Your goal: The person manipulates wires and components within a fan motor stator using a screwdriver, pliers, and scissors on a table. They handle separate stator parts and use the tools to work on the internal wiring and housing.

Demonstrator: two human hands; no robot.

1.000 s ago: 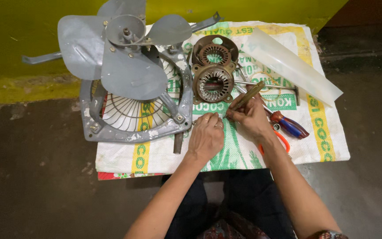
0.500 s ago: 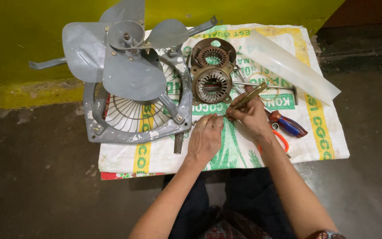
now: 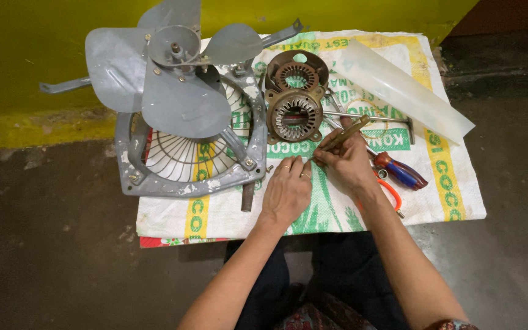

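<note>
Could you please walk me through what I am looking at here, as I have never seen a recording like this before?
No machine is involved: a person works with two bare hands, and the single picture comes from a camera worn on their head, looking down.

A woven sack printed in green and yellow is spread on a dark floor beside a yellow wall. On its left lies a grey fan frame with a wire guard, with the fan blades over it. Next to it sit two round brown motor parts. A pale plastic sleeve lies at the upper right, and a screwdriver with a red and blue handle at the right.

The right hand has its grip on a brownish handled tool. The left hand rests palm down on the sack, fingers near the right hand.
</note>
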